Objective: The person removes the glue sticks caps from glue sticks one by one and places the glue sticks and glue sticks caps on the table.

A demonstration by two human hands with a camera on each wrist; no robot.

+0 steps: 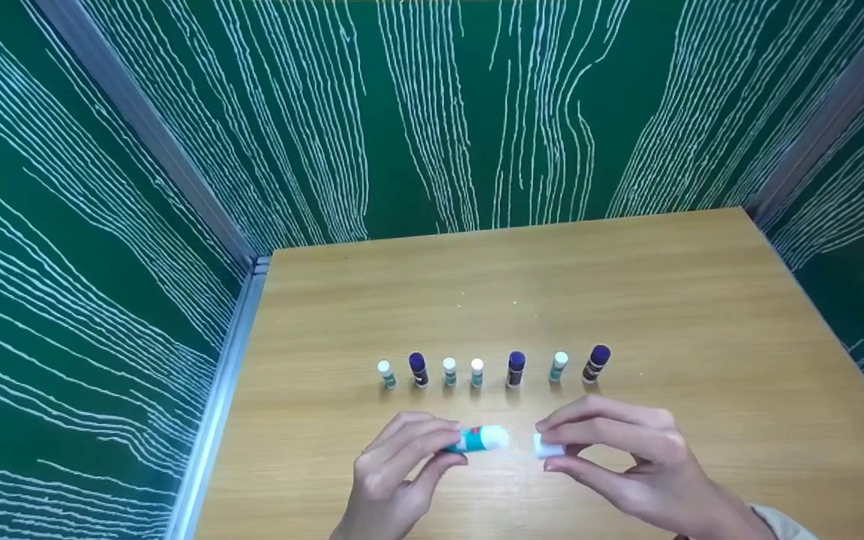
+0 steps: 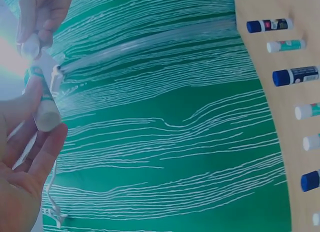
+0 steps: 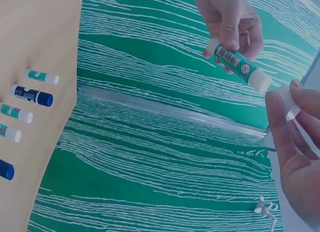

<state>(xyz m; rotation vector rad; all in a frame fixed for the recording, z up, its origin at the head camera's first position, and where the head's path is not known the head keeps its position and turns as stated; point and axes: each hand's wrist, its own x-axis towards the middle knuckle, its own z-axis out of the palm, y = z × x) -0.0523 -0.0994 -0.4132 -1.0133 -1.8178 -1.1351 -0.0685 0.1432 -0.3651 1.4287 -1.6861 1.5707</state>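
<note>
Over the near part of the table, my left hand pinches a green-and-white glue stick between thumb and fingers. The stick lies nearly level, its white end pointing right. Facing it, my right hand holds a small white cap by thumb and fingertips. A short gap separates cap and stick. In the right wrist view the glue stick shows a barcode label, and the cap sits just off its white end. The left wrist view shows the stick's round base toward the camera.
Behind the hands, several glue sticks stand upright in a row: small green ones with white caps and larger dark ones with blue caps. A few white specks lie on the wooden table. Green white-lined panels enclose it.
</note>
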